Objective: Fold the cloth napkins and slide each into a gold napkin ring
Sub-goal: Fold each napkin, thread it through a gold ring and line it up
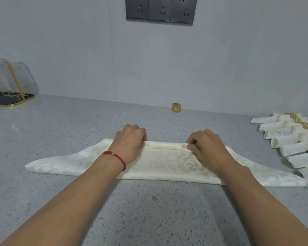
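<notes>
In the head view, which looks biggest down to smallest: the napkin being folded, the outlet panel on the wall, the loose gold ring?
1. Napkin being folded
2. Outlet panel, though farther away
3. Loose gold ring

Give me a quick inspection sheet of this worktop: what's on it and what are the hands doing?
Surface: grey speckled counter, small brown spot near the front.
Job's things: cream napkin partly folded; one loose gold ring by the wall; ringed napkins at right.
Clutter: gold-framed holder at far left.
Hands: left hand and right hand both pinch the napkin's far fold.
Cables: nothing seen.
Surroundings: grey wall, wall sockets.
</notes>
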Motion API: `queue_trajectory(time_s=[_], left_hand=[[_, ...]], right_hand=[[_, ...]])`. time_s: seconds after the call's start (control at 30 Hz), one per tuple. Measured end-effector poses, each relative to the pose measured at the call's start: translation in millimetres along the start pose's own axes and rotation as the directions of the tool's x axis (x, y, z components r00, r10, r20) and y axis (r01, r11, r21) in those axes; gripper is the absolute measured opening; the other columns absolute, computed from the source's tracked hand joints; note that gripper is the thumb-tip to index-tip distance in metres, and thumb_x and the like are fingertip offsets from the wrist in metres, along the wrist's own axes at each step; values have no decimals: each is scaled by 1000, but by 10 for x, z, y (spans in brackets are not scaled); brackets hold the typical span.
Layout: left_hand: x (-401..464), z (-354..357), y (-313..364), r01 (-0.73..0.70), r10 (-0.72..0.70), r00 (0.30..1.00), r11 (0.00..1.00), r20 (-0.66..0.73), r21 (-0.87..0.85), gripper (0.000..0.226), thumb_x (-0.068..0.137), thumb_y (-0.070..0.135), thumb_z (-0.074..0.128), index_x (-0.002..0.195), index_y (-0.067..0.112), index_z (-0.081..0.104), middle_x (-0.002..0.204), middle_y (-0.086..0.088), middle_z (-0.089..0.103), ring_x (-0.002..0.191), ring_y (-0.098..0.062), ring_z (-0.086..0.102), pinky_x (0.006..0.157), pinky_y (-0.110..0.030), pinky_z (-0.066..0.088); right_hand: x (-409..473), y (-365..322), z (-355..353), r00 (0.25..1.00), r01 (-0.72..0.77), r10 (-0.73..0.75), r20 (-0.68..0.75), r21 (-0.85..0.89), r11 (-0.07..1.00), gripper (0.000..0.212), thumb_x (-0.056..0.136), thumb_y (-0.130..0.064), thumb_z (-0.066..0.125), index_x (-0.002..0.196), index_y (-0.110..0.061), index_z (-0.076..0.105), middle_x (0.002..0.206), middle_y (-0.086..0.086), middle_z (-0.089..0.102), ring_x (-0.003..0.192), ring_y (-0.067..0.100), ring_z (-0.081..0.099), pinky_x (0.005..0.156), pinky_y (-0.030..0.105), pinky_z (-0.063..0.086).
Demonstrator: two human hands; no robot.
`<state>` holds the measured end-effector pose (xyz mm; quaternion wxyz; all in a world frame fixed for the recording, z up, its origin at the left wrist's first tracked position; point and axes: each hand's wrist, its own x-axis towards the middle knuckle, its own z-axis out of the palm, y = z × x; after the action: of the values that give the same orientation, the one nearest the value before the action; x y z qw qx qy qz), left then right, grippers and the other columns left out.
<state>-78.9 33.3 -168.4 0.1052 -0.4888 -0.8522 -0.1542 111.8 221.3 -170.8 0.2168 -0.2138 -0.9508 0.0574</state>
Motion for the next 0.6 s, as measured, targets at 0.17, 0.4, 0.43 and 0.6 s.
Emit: queue_trajectory(time_s=[0.17, 0.4, 0.43, 0.6], left_hand=[[-12, -64, 52, -58, 65, 996, 992, -54, 116, 28, 89, 2, 53, 93, 29, 55, 97, 10, 55, 95, -16, 45, 75, -33, 24], [-25, -96, -69, 0, 6, 999, 993, 52, -117, 27, 93, 7, 54, 106, 24, 71, 101, 4, 69, 99, -20, 62, 84, -38, 52], [-22, -73, -78, -10, 15, 999, 993, 48, -118, 25, 94, 9, 54, 105, 24, 70, 98, 3, 67, 100, -21, 61, 83, -39, 52], [-28, -24, -88, -60, 60, 998, 998, 30, -4, 19, 96, 18, 53, 104, 30, 67, 103, 7, 50, 104, -18, 44, 82, -36, 38]], right_hand=[[71, -60, 18, 999, 37, -34, 30, -117, 992, 19, 89, -8, 61, 95, -26, 62, 93, -9, 58, 92, 19, 53, 85, 39, 42], [31, -19, -3, 997, -60, 60, 41, -3, 998, 13, 97, -28, 56, 101, -29, 68, 87, -12, 65, 84, 12, 61, 96, 42, 43], [34, -10, 2, 995, -82, 81, 54, 7, 997, 15, 98, -29, 57, 106, -28, 70, 89, -11, 64, 88, 15, 59, 95, 43, 42], [36, -15, -15, 992, -60, 68, 106, -81, 995, 13, 97, -40, 58, 97, -32, 68, 99, -10, 54, 99, 17, 50, 94, 40, 35]])
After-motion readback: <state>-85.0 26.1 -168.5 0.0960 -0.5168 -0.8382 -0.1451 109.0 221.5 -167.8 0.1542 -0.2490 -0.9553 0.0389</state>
